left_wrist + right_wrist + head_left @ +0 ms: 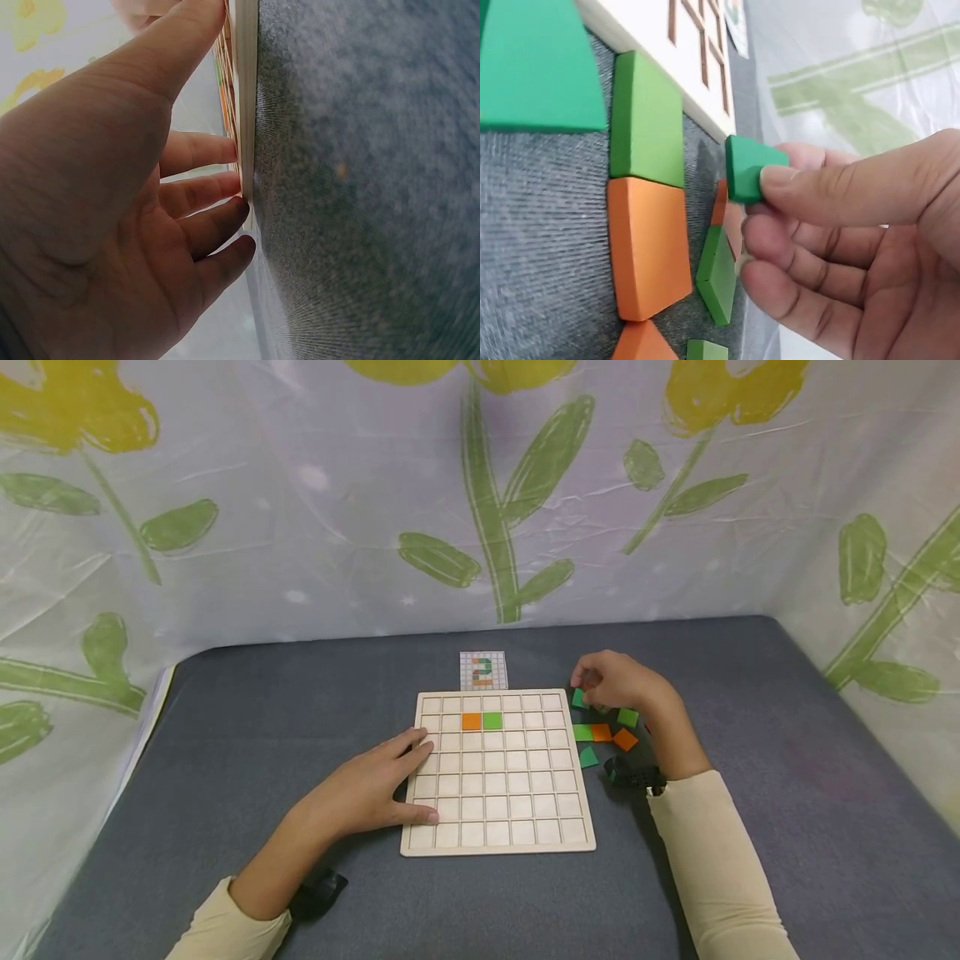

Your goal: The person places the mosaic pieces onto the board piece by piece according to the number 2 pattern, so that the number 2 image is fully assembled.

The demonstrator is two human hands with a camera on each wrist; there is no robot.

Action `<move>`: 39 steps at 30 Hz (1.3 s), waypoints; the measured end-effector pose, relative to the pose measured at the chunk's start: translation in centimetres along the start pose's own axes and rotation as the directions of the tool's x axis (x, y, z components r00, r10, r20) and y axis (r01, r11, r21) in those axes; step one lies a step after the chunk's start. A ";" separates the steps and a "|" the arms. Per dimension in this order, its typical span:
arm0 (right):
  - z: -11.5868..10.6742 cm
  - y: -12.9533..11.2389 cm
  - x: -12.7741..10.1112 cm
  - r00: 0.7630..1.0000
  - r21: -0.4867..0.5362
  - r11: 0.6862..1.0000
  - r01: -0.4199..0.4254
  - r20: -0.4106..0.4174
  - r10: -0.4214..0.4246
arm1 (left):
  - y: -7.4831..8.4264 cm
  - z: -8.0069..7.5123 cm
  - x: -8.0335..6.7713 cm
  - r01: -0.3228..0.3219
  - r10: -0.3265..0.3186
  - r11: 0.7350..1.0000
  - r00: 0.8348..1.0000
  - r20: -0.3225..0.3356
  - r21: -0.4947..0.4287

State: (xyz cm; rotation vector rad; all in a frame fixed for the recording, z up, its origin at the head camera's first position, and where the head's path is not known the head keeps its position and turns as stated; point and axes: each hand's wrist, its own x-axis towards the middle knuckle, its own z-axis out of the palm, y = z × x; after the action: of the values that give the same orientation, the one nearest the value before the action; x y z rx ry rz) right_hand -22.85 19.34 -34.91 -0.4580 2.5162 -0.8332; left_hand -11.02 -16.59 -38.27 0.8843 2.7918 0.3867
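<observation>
- While a wooden grid board lies flat on the grey bench, it is steadied by the left hand, whose fingers are spread straight and pressed against its left edge; nothing is gripped.
- A small green tile is pinched between thumb and fingertips of the right hand, just beyond the board's upper right corner.
- An orange tile and a green tile in the grid are seated side by side in the second row.
- Loose green and orange tiles are scattered beside the board's right edge.
- A pattern card is propped past the far edge.
- A pick-up step appears in hand; placing would call for carrying the pinched tile over an empty cell and lowering it squarely.
</observation>
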 end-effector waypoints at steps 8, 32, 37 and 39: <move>0.7 -0.7 0.5 0.997 0.149 0.987 0.059 0.041 -0.066 | -0.1 0.1 0.0 0.006 -0.006 1.000 1.000 0.011 0.000; 2.9 -2.8 1.8 0.992 0.196 0.975 0.108 0.044 -0.118 | 0.1 -0.2 -0.1 0.003 -0.003 1.000 1.000 0.014 -0.005; 3.4 -3.4 1.8 0.990 0.086 0.987 0.138 0.020 -0.140 | 0.0 -0.1 -0.1 0.006 -0.006 1.000 1.000 0.017 -0.008; 3.6 -3.5 1.8 0.990 0.072 0.988 0.136 0.027 -0.138 | 0.0 -0.1 -0.1 0.007 -0.007 1.000 1.000 0.016 -0.004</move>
State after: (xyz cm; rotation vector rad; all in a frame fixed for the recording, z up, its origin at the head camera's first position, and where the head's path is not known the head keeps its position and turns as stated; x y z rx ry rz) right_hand -21.94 14.14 -35.84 -0.6210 2.4393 -0.9544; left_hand -10.98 -16.62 -38.18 0.8724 2.7775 0.3829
